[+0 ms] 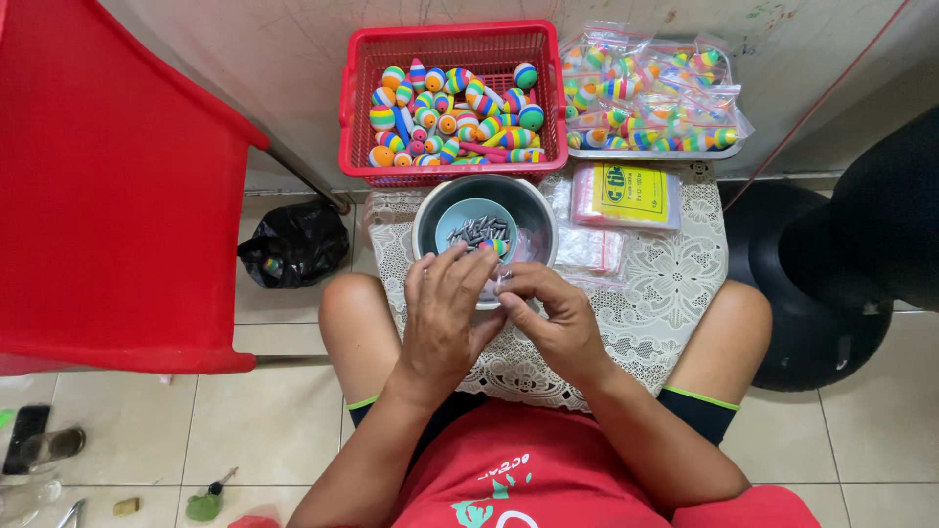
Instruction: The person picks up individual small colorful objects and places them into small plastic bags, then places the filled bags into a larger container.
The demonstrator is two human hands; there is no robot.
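Head view. The left hand [445, 313] and the right hand [553, 318] meet at the near rim of the grey bowl [427, 210], which stands in the middle of the small lace-covered table [675, 284]. Both hands are closed in a pinch on a small clear bag [501, 281]; a striped float [497, 245] sits just above the fingertips, and whether a finger touches it cannot be told. For a clean step, keep the bag mouth over the bowl so that dropped pieces fall inside.

A blue dish [460, 217] of dark metal weights [479, 232] lies inside the bowl. The red basket [357, 108] of floats occupies the far left corner, the tray of bagged floats [650, 98] the far right. A stack of empty bags [626, 196] lies right of the bowl. Open room is scarce: only the near right part of the table is bare, and the knees flank its near edge.
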